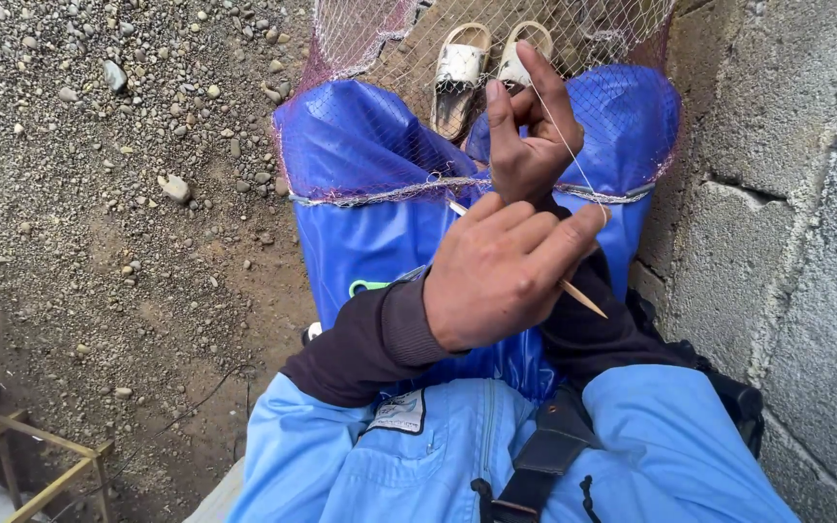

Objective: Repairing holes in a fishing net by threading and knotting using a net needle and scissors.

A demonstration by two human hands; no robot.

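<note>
Gravel ground (pixel 99 194) to the left, block wall (pixel 787 242) to the right. Blue trousers (pixel 360 232) fill the middle; a fine net (pixel 360 136) is draped over both knees, its corded edge (pixel 380 192) running across them. Sandals (pixel 484 68) beyond the knees, seen through the mesh. Left hand (pixel 501 271) in front, fingers curled shut on a thin wooden needle (pixel 583 298) pointing down-right. Right hand (pixel 525 136) above the net edge, fingers half spread, a taut thread (pixel 573 160) looped over them.
</note>
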